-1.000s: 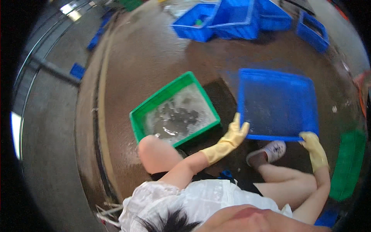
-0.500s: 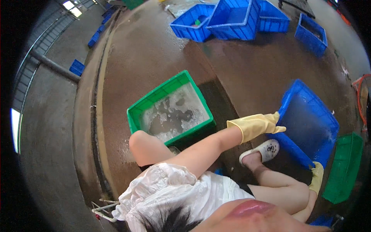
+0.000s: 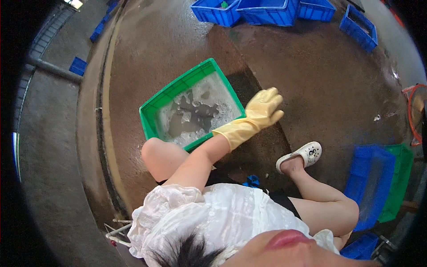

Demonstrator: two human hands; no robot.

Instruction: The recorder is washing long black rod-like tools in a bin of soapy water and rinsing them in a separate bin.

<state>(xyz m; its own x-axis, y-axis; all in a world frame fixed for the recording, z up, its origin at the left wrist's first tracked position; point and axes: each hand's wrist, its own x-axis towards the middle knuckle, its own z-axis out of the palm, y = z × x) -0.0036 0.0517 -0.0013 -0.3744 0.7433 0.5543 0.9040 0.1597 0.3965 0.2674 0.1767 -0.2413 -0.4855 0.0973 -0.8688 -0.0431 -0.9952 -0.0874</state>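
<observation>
My left hand [image 3: 263,109], in a yellow rubber glove, is raised beside the right corner of a green crate [image 3: 187,81]. Its fingers are loosely bent and apart, with nothing in them. Cloudy, foamy water [image 3: 191,113] fills the lower part of that crate. At my right, beyond my knee, a blurred blue crate [image 3: 371,187] stands against another green crate [image 3: 402,178]. My right hand is hidden behind my right leg, so I cannot see whether it touches the blue crate.
Several blue crates [image 3: 269,12] stand together at the far side, one more [image 3: 358,29] to their right. The wet brown floor [image 3: 311,75] has a step edge. A small blue thing [image 3: 251,181] lies by my leg; an orange hoop [image 3: 411,115] is at the right edge.
The blue crate has moved from in front of me to my right, beside the green crate. My left hand has let go of it and swung left; my right hand has gone out of sight.
</observation>
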